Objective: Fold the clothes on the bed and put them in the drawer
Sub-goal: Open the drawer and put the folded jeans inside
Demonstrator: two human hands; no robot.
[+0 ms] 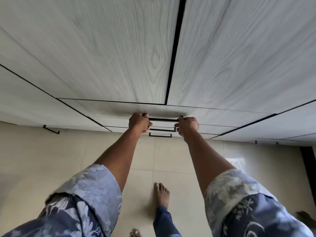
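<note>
The left hand (139,121) and right hand (187,124) each wrap fingers round the black handle (163,119) of the shut drawer (213,116). Next, I think, a straight pull opens it.

ahead: pale wood-grain wardrobe front (119,57) blocks your reach | grip: your left hand (139,122) and right hand (187,125) clasp both ends of the black bar handle (163,119), only its middle bare | below: second black handle (162,130) and lowest black handle (160,135) crowd close under your fingers | floor: beige tiles (51,159) free, your bare foot (161,194) on them
</note>
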